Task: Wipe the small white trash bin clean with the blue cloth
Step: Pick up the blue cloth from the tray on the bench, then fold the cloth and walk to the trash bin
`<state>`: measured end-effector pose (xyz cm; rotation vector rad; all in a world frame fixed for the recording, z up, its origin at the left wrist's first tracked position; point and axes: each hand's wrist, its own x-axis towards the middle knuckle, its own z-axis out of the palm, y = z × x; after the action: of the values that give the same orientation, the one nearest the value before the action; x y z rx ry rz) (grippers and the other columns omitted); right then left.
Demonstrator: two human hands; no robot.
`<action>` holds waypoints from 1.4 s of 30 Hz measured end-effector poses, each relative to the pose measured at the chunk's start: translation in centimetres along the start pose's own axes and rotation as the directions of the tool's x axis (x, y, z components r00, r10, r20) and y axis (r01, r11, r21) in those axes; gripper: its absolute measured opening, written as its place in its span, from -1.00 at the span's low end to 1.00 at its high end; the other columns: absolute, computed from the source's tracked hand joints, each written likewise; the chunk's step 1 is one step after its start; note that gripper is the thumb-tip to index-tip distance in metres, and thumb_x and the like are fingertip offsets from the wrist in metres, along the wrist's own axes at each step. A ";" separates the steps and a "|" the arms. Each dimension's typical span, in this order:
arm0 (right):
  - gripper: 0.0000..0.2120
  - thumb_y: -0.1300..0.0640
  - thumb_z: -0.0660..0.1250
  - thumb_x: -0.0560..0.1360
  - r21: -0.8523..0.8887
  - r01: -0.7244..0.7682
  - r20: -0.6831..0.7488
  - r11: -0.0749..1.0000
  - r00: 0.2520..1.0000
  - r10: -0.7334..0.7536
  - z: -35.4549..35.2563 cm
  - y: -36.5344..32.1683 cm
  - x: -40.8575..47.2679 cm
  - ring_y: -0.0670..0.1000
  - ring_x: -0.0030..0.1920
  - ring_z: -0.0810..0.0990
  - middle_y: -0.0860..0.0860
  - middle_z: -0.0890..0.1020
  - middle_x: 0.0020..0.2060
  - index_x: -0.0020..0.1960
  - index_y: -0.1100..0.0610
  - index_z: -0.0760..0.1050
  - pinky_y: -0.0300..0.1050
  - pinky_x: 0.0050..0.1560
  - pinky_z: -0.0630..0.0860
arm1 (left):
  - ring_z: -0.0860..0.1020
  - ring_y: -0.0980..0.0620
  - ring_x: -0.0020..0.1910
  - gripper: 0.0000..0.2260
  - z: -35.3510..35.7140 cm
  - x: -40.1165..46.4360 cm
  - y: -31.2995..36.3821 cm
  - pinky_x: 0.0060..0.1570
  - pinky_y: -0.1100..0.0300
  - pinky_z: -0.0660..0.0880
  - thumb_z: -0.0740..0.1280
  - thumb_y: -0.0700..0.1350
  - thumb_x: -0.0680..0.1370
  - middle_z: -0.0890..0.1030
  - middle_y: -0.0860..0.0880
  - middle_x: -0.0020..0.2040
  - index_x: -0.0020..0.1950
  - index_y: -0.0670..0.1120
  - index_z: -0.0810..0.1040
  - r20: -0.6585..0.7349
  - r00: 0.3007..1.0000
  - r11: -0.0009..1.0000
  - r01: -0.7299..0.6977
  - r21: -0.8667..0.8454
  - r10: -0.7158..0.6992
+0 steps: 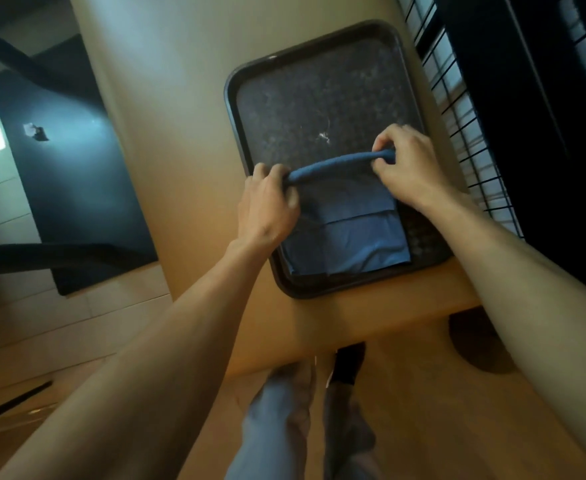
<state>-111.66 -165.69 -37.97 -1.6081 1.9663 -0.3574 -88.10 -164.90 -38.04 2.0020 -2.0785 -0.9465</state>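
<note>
Over a dark tray, left hand and right hand pinch the blue cloth ends.

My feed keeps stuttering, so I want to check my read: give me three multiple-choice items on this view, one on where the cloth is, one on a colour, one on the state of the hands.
1. Where does the blue cloth lie?
A. on the floor
B. in the dark tray
C. over a chair back

2. What colour is the table under the tray?
A. white
B. green
C. light wood tan

3. What are the left hand and right hand doing?
A. each holds one end of the cloth's rolled edge
B. both rest flat on the table
C. only the left touches the cloth

Answers:
1 B, the cloth's folded part lies inside the tray rim.
2 C, tan wood shows all round the tray.
3 A, fingers of both hands curl round the roll's ends.
</note>
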 end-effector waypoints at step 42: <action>-0.83 0.14 0.20 0.66 0.515 0.547 -0.032 0.660 0.782 -0.623 -11.7 -34.4 -44.4 -0.20 -0.10 0.61 -0.13 0.59 -0.05 0.23 0.09 0.44 -0.35 -0.15 0.52 | 0.60 0.23 -0.07 -0.85 -25.9 -53.8 -2.5 -0.23 0.42 0.50 0.20 -0.12 0.70 0.53 0.38 -0.06 0.26 0.03 0.38 -0.755 0.609 0.793 -0.324 -0.516 -0.243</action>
<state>-85.50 -133.15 1.38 -1.7993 1.0472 -0.8955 -66.60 -123.86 -0.37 1.5422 -1.0946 -0.4425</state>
